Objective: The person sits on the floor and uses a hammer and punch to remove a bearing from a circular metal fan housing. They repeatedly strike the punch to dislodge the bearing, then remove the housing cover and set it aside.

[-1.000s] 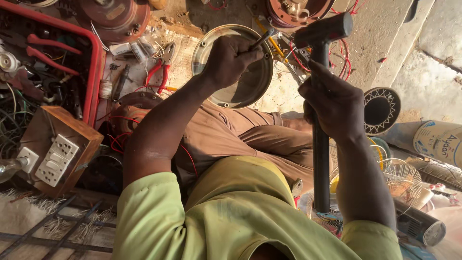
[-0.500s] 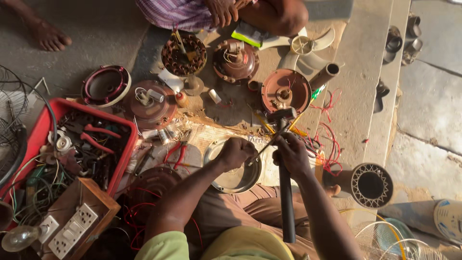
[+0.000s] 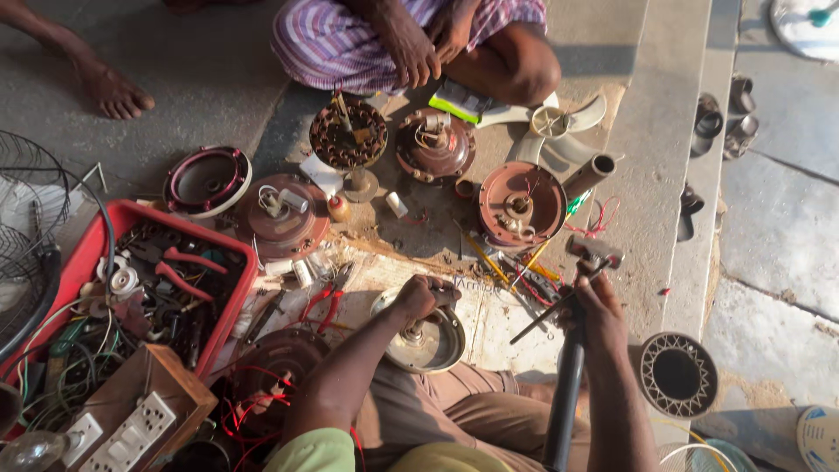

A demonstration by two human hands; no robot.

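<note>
Grey concrete floor (image 3: 201, 79), step edge at right, sunlit. Fan parts scattered (brown motor housings, white blades); red tool tray (image 3: 229, 306) near left. Round metal cover (image 3: 428, 336) lies near centre, directly under left hand (image 3: 422, 297), which is closed, gripping its hub. Right hand (image 3: 599, 316), just right of cover, is wrapped around hammer (image 3: 572, 367), head pointing far.

Floor repair workshop: fan motors (image 3: 522, 205), red toolbox (image 3: 131, 288)
</note>
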